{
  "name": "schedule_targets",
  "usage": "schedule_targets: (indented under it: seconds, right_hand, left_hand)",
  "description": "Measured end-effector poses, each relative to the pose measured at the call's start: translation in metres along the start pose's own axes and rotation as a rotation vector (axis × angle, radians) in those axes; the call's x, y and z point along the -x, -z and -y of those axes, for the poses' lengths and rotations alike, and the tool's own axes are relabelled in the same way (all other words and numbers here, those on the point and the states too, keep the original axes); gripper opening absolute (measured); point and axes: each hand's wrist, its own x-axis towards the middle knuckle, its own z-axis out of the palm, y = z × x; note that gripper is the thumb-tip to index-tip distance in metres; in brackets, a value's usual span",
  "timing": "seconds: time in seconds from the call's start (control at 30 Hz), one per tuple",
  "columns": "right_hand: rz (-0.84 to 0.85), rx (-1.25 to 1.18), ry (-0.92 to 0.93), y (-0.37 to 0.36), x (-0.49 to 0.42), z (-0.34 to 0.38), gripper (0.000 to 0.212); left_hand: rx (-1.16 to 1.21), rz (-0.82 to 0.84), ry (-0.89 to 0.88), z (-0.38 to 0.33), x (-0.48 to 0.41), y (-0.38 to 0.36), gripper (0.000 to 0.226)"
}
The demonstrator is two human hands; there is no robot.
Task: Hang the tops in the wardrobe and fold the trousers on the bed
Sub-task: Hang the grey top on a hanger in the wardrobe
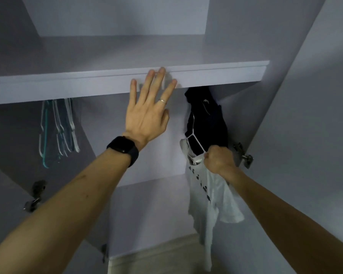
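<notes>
The grey wardrobe (285,56) stands open, with 1 shelf (67,86) across it. Under the shelf at the right hangs a dark top (208,119). The white top (216,194) is just in front of it, on a hanger (194,139) gripped in the right hand (219,159). Spare hangers (57,131) hang at the left. The left hand (147,113) has its fingers spread, the tips on the shelf edge.

left hand (147,113): fingers straight, tips on shelf (206,75) front edge | right hand (219,159): grips hanger (194,142) with white top (212,194), near dark top (206,119) | empty hangers (57,127): far left
</notes>
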Motion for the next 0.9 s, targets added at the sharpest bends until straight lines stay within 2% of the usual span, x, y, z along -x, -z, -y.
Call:
schedule_targets:
  seconds: [0.2,0.27,0.43,0.67,0.9]
  right_hand:
    - [-0.131,-0.157,0.007,0.024,-0.073,0.002,0.028]
    - [-0.146,-0.19,0.006,0.017,-0.093,-0.003,0.036]
    - [-0.303,-0.222,0.048,-0.013,-0.14,-0.013,0.038]
    - [-0.492,-0.272,0.07,-0.019,-0.172,-0.012,0.029]
    - [-0.625,-0.277,0.053,0.018,-0.184,0.002,0.019]
  left_hand:
    - [-0.115,-0.161,0.077,-0.002,-0.042,-0.043,0.07]
    - [-0.146,-0.249,0.085,-0.002,-0.042,-0.053,0.065]
    - [-0.236,-0.407,0.088,0.0,-0.049,-0.072,0.065]
    - [-0.324,-0.419,0.113,-0.004,-0.05,-0.075,0.067]
    - [-0.294,-0.44,0.14,-0.008,-0.051,-0.083,0.061]
